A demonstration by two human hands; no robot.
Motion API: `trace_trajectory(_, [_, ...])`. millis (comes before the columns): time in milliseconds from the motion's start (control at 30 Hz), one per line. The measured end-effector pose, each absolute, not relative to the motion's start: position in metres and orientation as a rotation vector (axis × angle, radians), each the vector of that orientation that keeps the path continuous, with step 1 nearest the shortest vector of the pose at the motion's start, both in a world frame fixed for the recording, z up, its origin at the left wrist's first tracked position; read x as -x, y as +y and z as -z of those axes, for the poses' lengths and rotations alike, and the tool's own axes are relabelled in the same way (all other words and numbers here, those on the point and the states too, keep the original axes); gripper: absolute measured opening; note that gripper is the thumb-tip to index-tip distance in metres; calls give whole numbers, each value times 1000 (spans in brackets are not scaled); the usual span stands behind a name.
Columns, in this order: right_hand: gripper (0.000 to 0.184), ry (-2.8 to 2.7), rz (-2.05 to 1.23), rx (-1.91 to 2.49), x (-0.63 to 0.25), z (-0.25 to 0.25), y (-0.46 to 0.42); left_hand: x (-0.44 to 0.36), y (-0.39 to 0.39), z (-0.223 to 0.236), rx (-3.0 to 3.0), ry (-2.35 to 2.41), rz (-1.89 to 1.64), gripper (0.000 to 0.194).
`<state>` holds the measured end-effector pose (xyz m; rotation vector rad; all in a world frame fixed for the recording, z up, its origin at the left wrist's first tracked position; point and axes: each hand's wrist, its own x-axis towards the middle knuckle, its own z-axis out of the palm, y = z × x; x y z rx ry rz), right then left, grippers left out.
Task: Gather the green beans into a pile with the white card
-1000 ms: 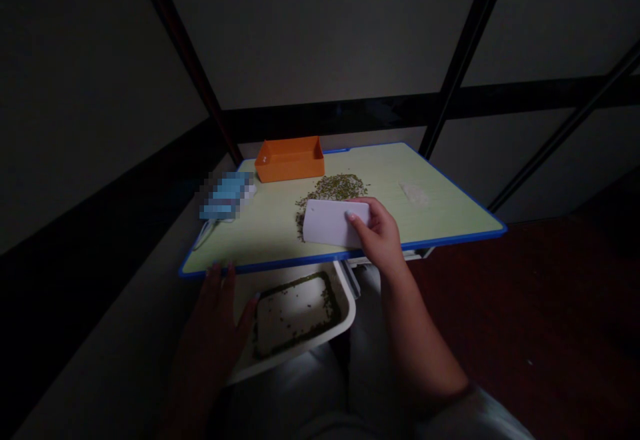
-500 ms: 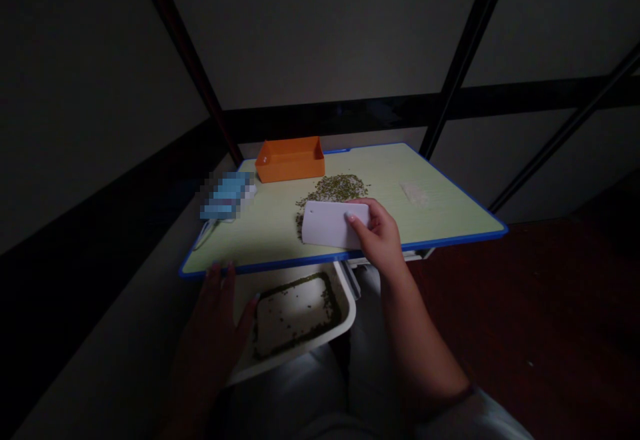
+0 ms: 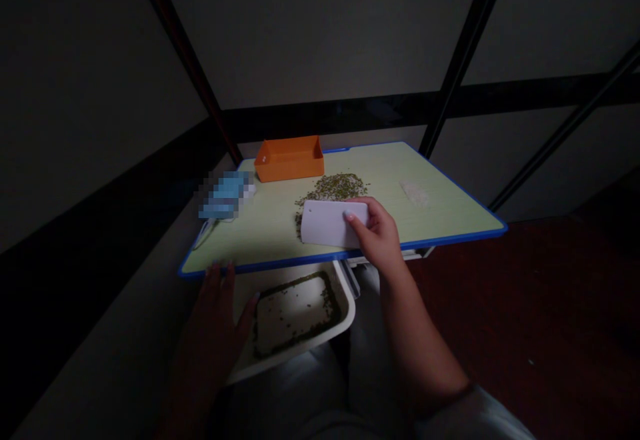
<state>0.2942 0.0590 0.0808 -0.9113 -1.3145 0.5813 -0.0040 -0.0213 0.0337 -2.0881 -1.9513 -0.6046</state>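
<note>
My right hand (image 3: 376, 230) is closed on a flat white plastic scraper (image 3: 325, 223), thumb on its near face and fingers behind. The scraper stands tilted near the table's front edge and hides part of a spread of small green grains (image 3: 340, 187) like mung beans. Below that edge, a white plastic tub (image 3: 347, 317) sits over my lap, with more green grains mostly along the sides of its floor. My left hand (image 3: 220, 320) lies in shadow at the tub's left side, fingers apart and fingertips by the table edge; whether it grips the tub's rim is too dark to tell.
The pale green table (image 3: 270, 233) has a blue edge (image 3: 410, 243). At its back left stands an orange open box (image 3: 290, 167). A blurred blue object (image 3: 225, 195) lies at the left, and a small pale patch of bits (image 3: 415, 192) at the right. Panelled walls stand close behind.
Almost nothing differs. The view has shifted very slightly; both hands, the scraper and the grains keep their places.
</note>
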Motion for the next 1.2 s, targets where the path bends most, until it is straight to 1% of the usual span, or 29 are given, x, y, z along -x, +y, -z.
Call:
trace_trajectory(400, [16,-1319,-543,943,-298,-80,61,6,-21,-33,2115,-1948,594,77])
trace_trajectory(700, [15,-1266,-533,930,-301,-78,63,6,-22,-32,2096,-1941,608,74])
trace_trajectory(867, [16,-1282,-532,946,-299,-76,63,7,-22,-30,2094,-1891,614,75])
trace_trajectory(1200, [16,-1282,-507,977,-297,-76,63,6,-20,-31,2069,-1943,589,76])
